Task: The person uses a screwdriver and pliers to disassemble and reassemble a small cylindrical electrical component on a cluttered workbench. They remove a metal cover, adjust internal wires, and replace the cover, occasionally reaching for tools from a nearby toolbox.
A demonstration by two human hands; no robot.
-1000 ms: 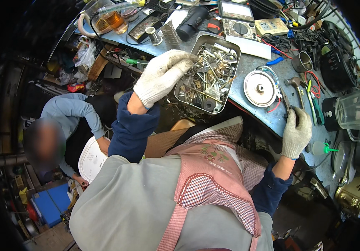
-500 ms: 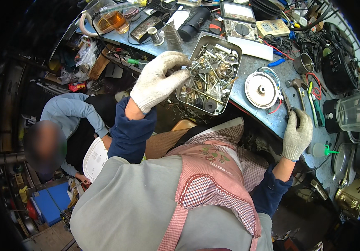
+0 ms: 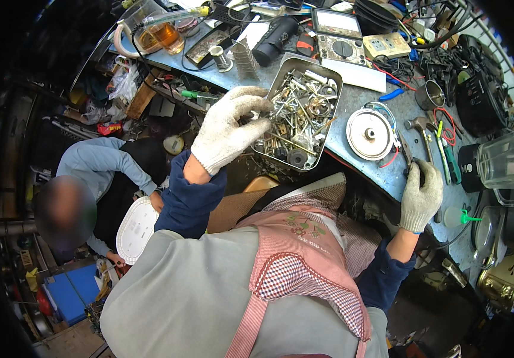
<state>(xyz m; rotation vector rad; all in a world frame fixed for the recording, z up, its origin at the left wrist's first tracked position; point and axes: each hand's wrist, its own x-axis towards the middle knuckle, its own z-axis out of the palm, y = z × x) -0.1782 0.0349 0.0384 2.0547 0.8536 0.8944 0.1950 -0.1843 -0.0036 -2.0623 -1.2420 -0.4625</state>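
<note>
My left hand [image 3: 233, 128], in a white knit glove, hovers at the left rim of a metal tin [image 3: 336, 80]. Its thumb and fingers are curved but apart, with no held thing visible between them. Loose screws, bolts, washers and other small hardware [image 3: 305, 110] fill the tin. My right hand [image 3: 422, 197], also gloved, rests at the bench's near edge with its fingers curled together. The fingertips meet beside a dark hand tool [image 3: 407, 149], perhaps pliers. What they grip, if anything, is hidden. A round whitish metal disc with wires [image 3: 364, 140] lies between tin and right hand.
A hammer [image 3: 421, 128], a green-handled screwdriver [image 3: 453, 167] and a clear blender jug [image 3: 502, 161] crowd the bench's right. A multimeter [image 3: 340, 48] and a jug of amber liquid [image 3: 164, 36] stand farther back. At left, another person [image 3: 108, 173] bends with a white oval plate [image 3: 137, 230].
The whole view has shifted a little. My left hand has come slightly nearer to me at the tin's rim. My right hand stays by the dark tool.
</note>
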